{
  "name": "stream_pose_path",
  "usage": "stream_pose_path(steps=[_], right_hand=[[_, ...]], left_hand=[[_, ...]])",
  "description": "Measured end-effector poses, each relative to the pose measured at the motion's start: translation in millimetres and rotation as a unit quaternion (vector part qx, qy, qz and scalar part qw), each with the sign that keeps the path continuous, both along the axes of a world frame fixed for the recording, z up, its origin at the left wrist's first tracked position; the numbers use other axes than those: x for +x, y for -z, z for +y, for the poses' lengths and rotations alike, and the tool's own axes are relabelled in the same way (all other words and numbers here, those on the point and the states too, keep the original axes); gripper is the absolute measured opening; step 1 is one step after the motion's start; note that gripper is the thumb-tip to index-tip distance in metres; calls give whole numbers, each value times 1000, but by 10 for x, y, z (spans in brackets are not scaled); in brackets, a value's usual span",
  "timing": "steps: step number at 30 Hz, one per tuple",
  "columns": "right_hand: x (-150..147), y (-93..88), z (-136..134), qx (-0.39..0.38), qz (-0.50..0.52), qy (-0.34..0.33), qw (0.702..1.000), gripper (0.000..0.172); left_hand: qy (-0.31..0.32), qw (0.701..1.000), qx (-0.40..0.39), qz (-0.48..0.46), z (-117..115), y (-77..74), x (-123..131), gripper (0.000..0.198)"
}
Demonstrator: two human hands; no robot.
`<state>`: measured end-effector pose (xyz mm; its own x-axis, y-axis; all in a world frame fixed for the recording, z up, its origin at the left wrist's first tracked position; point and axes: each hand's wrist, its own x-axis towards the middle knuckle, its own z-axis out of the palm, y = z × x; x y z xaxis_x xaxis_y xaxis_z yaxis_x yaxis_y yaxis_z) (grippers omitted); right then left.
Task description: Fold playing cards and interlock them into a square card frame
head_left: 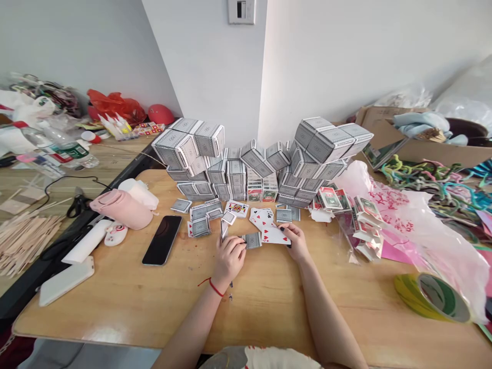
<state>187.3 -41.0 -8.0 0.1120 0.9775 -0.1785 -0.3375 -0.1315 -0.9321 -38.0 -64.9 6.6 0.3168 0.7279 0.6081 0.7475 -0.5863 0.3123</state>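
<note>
My right hand [296,243] pinches a white playing card with red hearts [275,235] by its right side, face up. My left hand [230,253] is closed at the left, fingers curled around a folded or tilted playing card [224,228] seen edge-on. Its fingertips also meet a face-down grey-backed card [253,240]. Face-up cards [261,217] lie fanned just beyond the hearts card. Farther left are a face card [237,208] and several grey-backed card pieces [200,227]. Behind them rises a stacked structure of grey card-covered blocks [236,177], higher at both ends.
A black phone [162,240], a pink roll [125,209] and a white power-bank-like slab [66,281] lie at left. Opened card boxes [367,225], a pink-white plastic bag [403,205] and a yellow tape roll [411,297] are at right. Scissors [79,201] lie beyond the left edge.
</note>
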Motion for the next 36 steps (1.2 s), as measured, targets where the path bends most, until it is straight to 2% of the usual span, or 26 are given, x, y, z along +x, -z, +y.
stream_pose_path(steps=[15,21,32,36], right_hand=[[-8,78,8,15,-28,21,999,15],[1,62,12,16,-2,42,999,16],[-5,51,10,-15,-14,-11,1000,16],[-12,-40,-3,-43,-11,-70,997,30]], left_hand=[[-9,1000,1,-7,0,14,0,12],[-8,1000,-3,-10,-2,13,-1,13],[-10,1000,-1,-1,-7,7,2,14],[-15,1000,-4,4,-6,18,-2,14]])
